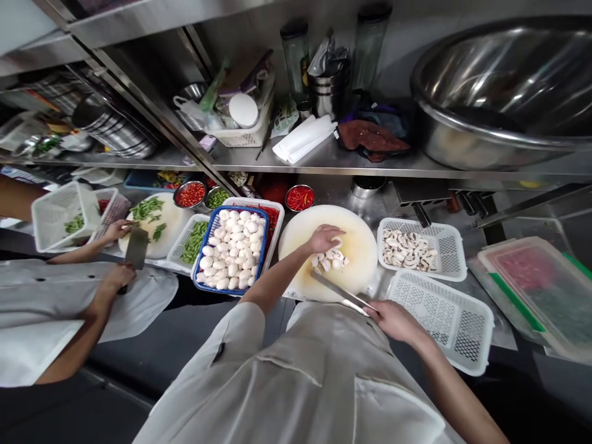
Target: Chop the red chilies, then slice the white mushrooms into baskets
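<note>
Sliced white mushrooms (330, 261) lie in a small heap on a round, yellow-stained cutting board (296, 237). Over the far side of that heap, my left hand (325, 238) reaches with its fingers stretched out, apparently holding nothing. My right hand (387, 317) grips the handle of a kitchen knife (340, 288) at the board's near edge. The blade points left and away from me, its tip close to the slices. Whole mushrooms (234, 246) fill a blue basket (198, 285) left of the board. More slices (407, 251) sit in a white basket (456, 250) on the right.
A second white basket (444, 308) stands nearer on the right, beside lidded containers (539, 290). At left, a co-worker's hands (121, 276) hold a cleaver (137, 248) by green peppers. Above the counter runs a steel shelf (259, 165) bearing a large bowl (490, 145).
</note>
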